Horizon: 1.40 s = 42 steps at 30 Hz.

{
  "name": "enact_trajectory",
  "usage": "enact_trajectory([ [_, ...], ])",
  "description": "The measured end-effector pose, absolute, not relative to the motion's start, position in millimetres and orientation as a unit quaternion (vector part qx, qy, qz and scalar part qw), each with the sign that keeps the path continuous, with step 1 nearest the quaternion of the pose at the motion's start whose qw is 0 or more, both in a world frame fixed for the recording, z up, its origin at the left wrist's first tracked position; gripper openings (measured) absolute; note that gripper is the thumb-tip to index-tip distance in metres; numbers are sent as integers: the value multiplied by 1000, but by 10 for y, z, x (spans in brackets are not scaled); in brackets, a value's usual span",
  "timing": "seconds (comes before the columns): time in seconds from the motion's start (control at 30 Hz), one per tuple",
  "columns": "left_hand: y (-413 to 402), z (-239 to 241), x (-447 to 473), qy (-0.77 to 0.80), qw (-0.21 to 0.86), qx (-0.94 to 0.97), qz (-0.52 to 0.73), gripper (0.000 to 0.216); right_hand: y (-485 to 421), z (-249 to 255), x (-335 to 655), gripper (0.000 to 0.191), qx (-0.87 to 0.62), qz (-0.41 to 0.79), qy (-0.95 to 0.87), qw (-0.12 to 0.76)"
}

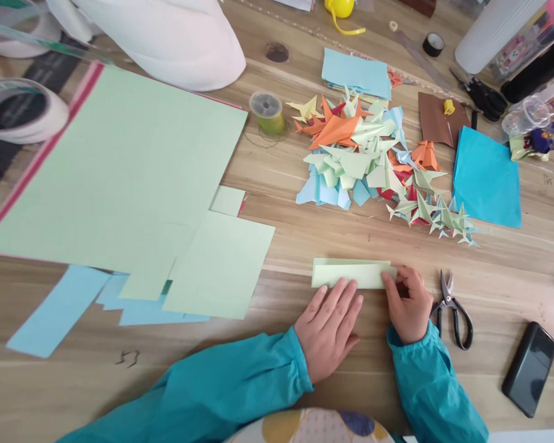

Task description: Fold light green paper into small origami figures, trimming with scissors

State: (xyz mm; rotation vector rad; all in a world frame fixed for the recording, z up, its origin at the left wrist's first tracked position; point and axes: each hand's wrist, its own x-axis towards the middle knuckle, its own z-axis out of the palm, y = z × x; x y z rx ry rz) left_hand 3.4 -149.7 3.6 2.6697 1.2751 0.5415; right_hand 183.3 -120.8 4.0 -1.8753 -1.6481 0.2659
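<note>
A pale green paper folded into a narrow strip (351, 272) lies on the wooden table (277, 369) in front of me. My left hand (329, 326) rests flat with its fingers stretched out, the fingertips pressing the strip's lower edge. My right hand (410, 304) has its fingers curled, pinching the strip's right end. Both sleeves are teal.
Black scissors (453, 307) lie just right of my right hand, a black phone (530, 368) further right. A pile of folded paper cranes (373, 160) sits behind the strip. Large green sheets (120, 178) and blue sheets (60, 311) cover the left. A thread spool (268, 112) stands nearby.
</note>
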Motion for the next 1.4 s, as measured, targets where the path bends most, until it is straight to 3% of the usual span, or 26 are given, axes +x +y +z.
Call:
enact_trajectory([
  [0.2,-1425,46,8,436,92,886,129,65,-1208,64,1828,12,-718,106,-614,310],
  [0.5,-1406,53,6,440,124,885,92,70,-1260,52,1809,26,-719,162,-544,402],
  [0.97,-1378,55,-4,440,146,881,97,73,-1255,40,1854,12,-712,104,-601,347],
  [1.4,-1382,65,11,446,145,880,70,78,-1226,60,1827,7,-696,111,-609,363],
])
